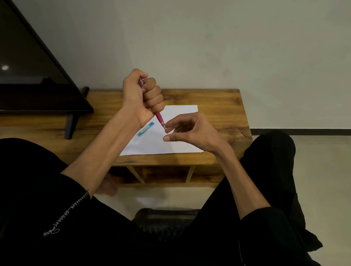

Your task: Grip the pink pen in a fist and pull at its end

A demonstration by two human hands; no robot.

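Observation:
My left hand point(140, 96) grips a pink mechanical pencil point(159, 117) in a fist, thumb at its top end, tip slanting down to the right. My right hand point(188, 130) hovers at the pencil's tip, forefinger and thumb close together around a very thin dark lead that is barely visible. Both hands are raised above a white sheet of paper point(179, 120) lying on a low wooden table point(220, 107). A small teal and blue lead case point(145, 129) lies on the paper just under my left wrist.
A dark flat screen point(25, 58) on black feet stands on the table's left part. The table has open compartments point(161, 173) under its front edge. My legs in black clothing frame the view, a black stool point(163, 218) between them. A pale wall stands behind.

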